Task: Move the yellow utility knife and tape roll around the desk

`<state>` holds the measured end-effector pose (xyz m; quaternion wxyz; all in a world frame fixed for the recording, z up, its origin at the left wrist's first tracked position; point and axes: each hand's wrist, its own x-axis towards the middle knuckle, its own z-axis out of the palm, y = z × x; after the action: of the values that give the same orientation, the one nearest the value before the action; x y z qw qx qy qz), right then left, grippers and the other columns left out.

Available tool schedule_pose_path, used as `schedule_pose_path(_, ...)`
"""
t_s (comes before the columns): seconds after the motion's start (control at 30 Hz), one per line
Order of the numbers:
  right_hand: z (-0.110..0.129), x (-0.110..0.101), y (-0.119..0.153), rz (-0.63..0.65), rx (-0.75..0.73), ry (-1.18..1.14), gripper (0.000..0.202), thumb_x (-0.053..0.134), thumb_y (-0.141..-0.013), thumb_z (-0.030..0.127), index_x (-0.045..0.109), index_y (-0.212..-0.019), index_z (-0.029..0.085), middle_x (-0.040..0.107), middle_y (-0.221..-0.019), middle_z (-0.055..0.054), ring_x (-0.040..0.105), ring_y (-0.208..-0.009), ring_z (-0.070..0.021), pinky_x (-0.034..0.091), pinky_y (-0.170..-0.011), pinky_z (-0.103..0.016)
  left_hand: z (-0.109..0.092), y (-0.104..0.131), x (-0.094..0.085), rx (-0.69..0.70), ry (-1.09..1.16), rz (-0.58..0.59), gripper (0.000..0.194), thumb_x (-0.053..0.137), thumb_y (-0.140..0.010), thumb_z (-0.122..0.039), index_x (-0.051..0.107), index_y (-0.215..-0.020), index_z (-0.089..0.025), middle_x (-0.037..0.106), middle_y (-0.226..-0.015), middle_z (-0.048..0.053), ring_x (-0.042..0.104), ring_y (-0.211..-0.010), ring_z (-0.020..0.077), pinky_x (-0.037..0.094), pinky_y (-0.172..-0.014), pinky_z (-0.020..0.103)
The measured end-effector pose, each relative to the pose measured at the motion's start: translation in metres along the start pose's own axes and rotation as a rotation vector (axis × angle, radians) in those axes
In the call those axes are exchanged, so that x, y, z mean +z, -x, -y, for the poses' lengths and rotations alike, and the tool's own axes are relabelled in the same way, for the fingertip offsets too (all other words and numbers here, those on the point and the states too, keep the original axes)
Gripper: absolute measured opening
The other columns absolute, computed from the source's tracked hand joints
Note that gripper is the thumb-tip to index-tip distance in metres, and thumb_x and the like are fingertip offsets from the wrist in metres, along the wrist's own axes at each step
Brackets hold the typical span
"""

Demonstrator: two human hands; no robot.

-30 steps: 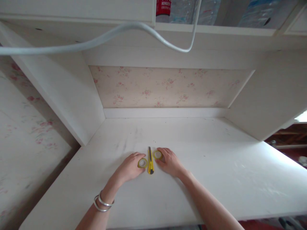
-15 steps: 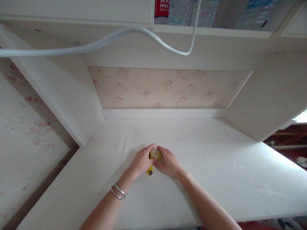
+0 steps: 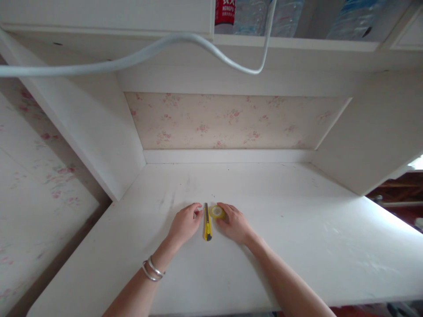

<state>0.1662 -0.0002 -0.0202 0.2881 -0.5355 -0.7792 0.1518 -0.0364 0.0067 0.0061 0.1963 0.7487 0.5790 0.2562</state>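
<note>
A roll of yellowish tape [image 3: 217, 212] lies on the white desktop, and my right hand [image 3: 234, 223] grips its right side between thumb and fingers. Just left of the roll is a yellow utility knife [image 3: 207, 223] with a dark end, lying lengthwise with its narrow grey tip pointing away from me. My left hand [image 3: 185, 222] is on the knife's left side, apart from it. Its fingers are curled and thumb and forefinger come close together; whether something small sits between them I cannot make out.
White side panels [image 3: 66, 119] and a back wall with floral paper [image 3: 231, 121] enclose the desktop [image 3: 297, 246]. A thick white cable [image 3: 145, 53] hangs across the upper view. Above, an open shelf holds a red-labelled item [image 3: 225, 12] and clear plastic-wrapped bottles [image 3: 251, 16].
My left hand has come away from the tape roll and moved left, uncovering the utility knife. My right hand stays on the roll, which sits slightly further right.
</note>
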Motion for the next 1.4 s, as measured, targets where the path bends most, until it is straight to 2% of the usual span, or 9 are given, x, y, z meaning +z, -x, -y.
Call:
schedule_pose_path(0.13, -0.002, -0.003, -0.001, -0.026, 0.023, -0.017, 0.045, 0.053, -0.075, 0.022, 0.049, -0.12, 0.023, 0.059, -0.113, -0.006, 0.052, -0.106, -0.022, 0.04, -0.092, -0.036, -0.008, 0.002, -0.001, -0.045, -0.067, 0.066, 0.025, 0.044, -0.087, -0.031, 0.058, -0.106, -0.023, 0.067, -0.087, 0.002, 0.062, -0.079, 0.0151, 0.043, -0.073, 0.025)
schedule_pose_path(0.3, -0.001, 0.0, 0.0, -0.032, -0.068, -0.007, 0.058, 0.056, -0.074, 0.021, 0.04, -0.13, 0.023, 0.049, -0.128, -0.006, 0.044, -0.117, -0.0229, 0.037, -0.097, -0.037, -0.005, 0.002, -0.002, -0.061, -0.117, 0.057, 0.026, 0.042, -0.087, -0.035, 0.058, -0.103, -0.023, 0.068, -0.085, 0.003, 0.063, -0.081, 0.0165, 0.041, -0.071, 0.025)
schedule_pose_path(0.4, 0.005, 0.006, -0.003, -0.044, -0.075, 0.016, 0.047, 0.056, -0.078, 0.03, 0.048, -0.123, 0.023, 0.055, -0.121, -0.007, 0.048, -0.111, -0.023, 0.039, -0.094, -0.038, -0.003, 0.003, -0.001, -0.083, -0.156, 0.075, 0.027, 0.041, -0.087, -0.039, 0.06, -0.096, -0.023, 0.068, -0.081, 0.003, 0.063, -0.077, 0.0166, 0.039, -0.065, 0.024)
schedule_pose_path(0.5, 0.009, 0.009, -0.006, -0.065, -0.047, 0.027, 0.033, 0.055, -0.08, 0.033, 0.056, -0.112, 0.023, 0.061, -0.11, -0.006, 0.054, -0.103, -0.0217, 0.041, -0.09, -0.037, -0.003, 0.005, -0.001, -0.083, -0.204, 0.13, 0.034, 0.039, -0.086, -0.047, 0.062, -0.081, -0.021, 0.068, -0.077, 0.004, 0.062, -0.07, 0.0164, 0.036, -0.059, 0.024)
schedule_pose_path(0.7, -0.001, -0.001, -0.003, -0.143, -0.023, -0.017, 0.044, 0.056, -0.079, 0.036, 0.049, -0.121, 0.023, 0.057, -0.116, -0.007, 0.05, -0.109, -0.0218, 0.04, -0.092, -0.036, -0.01, 0.009, 0.0, -0.065, -0.25, 0.257, 0.051, 0.036, -0.08, -0.061, 0.065, -0.07, -0.021, 0.068, -0.071, 0.004, 0.061, -0.063, 0.0163, 0.031, -0.052, 0.023)
schedule_pose_path(0.83, -0.009, -0.006, 0.0, -0.049, 0.015, 0.051, 0.049, 0.056, -0.078, 0.037, 0.047, -0.124, 0.022, 0.058, -0.115, -0.007, 0.05, -0.108, -0.0227, 0.039, -0.091, -0.037, -0.016, 0.013, 0.002, -0.027, -0.305, 0.252, 0.058, 0.031, -0.078, -0.067, 0.065, -0.065, -0.022, 0.067, -0.065, 0.004, 0.063, -0.064, 0.0185, 0.034, -0.053, 0.023)
schedule_pose_path(0.97, -0.008, -0.006, 0.001, 0.036, 0.011, 0.118, 0.055, 0.057, -0.076, 0.035, 0.043, -0.127, 0.021, 0.057, -0.115, -0.008, 0.05, -0.107, -0.0234, 0.037, -0.091, -0.037, -0.022, 0.015, 0.002, -0.052, -0.336, 0.245, 0.056, 0.035, -0.076, -0.067, 0.066, -0.065, -0.022, 0.068, -0.068, 0.004, 0.064, -0.07, 0.0196, 0.038, -0.058, 0.025)
schedule_pose_path(1.23, 0.001, -0.002, -0.001, -0.006, 0.01, 0.115, 0.05, 0.058, -0.074, 0.034, 0.048, -0.121, 0.02, 0.058, -0.114, -0.008, 0.05, -0.106, -0.0228, 0.036, -0.091, -0.035, -0.023, 0.016, 0.004, -0.035, -0.342, 0.25, 0.051, 0.038, -0.076, -0.064, 0.066, -0.067, -0.022, 0.068, -0.07, 0.005, 0.063, -0.069, 0.0203, 0.039, -0.06, 0.027)
schedule_pose_path(1.4, 0.002, -0.002, -0.002, 0.018, 0.019, 0.112, 0.052, 0.059, -0.073, 0.033, 0.047, -0.122, 0.02, 0.058, -0.113, -0.009, 0.05, -0.106, -0.0226, 0.037, -0.09, -0.035, -0.024, 0.016, 0.004, -0.043, -0.345, 0.253, 0.049, 0.04, -0.076, -0.062, 0.066, -0.068, -0.022, 0.068, -0.071, 0.005, 0.064, -0.072, 0.0203, 0.04, -0.062, 0.026)
